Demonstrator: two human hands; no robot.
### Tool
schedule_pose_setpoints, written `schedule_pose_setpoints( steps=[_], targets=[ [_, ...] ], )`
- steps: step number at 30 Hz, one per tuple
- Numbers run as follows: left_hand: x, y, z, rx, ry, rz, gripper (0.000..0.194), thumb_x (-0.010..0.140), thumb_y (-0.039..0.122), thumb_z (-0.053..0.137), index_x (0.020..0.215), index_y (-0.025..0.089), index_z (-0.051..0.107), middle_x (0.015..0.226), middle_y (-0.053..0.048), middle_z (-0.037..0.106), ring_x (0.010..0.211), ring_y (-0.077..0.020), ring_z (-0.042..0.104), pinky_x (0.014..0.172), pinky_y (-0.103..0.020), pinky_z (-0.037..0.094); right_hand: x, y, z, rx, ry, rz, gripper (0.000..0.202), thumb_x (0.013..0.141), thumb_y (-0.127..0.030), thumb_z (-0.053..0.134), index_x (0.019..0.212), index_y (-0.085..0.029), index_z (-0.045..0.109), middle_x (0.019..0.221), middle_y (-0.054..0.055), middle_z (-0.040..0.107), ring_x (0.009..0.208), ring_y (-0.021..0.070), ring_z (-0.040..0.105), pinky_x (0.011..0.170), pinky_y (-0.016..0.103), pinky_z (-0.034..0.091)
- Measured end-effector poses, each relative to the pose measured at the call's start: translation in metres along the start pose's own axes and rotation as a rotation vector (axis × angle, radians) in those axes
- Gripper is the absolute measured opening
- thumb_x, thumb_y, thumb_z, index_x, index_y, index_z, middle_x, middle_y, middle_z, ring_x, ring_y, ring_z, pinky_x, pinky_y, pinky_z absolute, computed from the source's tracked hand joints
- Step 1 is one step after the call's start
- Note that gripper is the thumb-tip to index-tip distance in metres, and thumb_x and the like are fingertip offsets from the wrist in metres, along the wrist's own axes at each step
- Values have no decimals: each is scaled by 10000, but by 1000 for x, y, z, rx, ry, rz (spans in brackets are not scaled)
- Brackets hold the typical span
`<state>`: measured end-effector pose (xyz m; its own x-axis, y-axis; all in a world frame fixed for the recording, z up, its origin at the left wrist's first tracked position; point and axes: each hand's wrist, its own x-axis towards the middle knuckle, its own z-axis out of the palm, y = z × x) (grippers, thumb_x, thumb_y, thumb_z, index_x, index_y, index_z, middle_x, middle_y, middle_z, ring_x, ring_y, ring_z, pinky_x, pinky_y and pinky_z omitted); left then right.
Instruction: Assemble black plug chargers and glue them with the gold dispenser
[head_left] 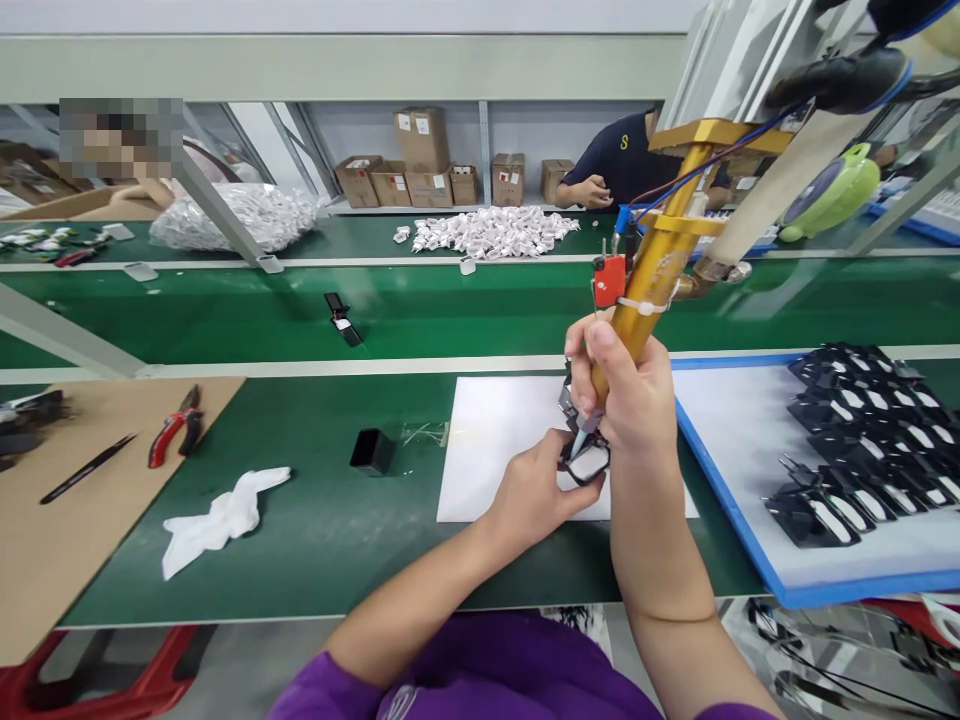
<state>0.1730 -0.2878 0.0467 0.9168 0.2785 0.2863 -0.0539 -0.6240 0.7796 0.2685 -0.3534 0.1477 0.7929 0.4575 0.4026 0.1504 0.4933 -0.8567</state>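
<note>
My right hand is wrapped round a gold tube-shaped glue dispenser, tilted with its tapered nozzle pointing down. A red switch is strapped to the tube. My left hand grips a small black housing with a pale inner face, thumb and fingers at its sides. The nozzle tip is at the housing's upper edge; whether it touches cannot be made out. More dark parts show behind the nozzle, partly hidden by my right hand. A white sheet lies beneath both hands.
At right, a blue-edged tray holds rows of black housings. Leftward are a small black box, a crumpled white cloth, pliers and tweezers. Beyond the green conveyor, white parts lie heaped near two people.
</note>
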Motion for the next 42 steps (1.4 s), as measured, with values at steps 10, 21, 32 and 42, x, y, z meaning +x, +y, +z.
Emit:
schedule_pose_setpoints(
  steps=[10,21,32,42],
  targets=[
    [-4,-17,-4,100,20,86,338,772,251,703,1059,211,530,939,-37,718,829,-214,715,730,-303,568,4,3,-1,111,-61,-91,332,850,-506,667,977,-199,653,866,-5,624,361,14,437,300,183,303],
    [-10,-53,-31,167,112,173,499,753,75,656,1214,194,508,1169,-93,685,1095,-235,672,949,-358,551,5,3,-2,98,-38,-68,364,814,-535,684,957,-203,643,855,-12,614,349,11,413,280,175,310],
    [-3,-53,-45,-837,114,-354,484,795,538,692,1079,159,593,925,-75,719,770,-192,705,698,-308,589,7,3,-6,50,-14,-68,312,824,-509,676,937,-220,642,836,-11,615,350,20,403,273,177,298],
    [6,-37,-68,-1499,71,-824,519,1033,445,271,906,99,636,682,-60,658,468,-71,593,446,-144,513,7,3,-7,16,33,-69,271,828,-484,680,920,-230,662,818,12,607,354,44,388,287,214,241]
  ],
)
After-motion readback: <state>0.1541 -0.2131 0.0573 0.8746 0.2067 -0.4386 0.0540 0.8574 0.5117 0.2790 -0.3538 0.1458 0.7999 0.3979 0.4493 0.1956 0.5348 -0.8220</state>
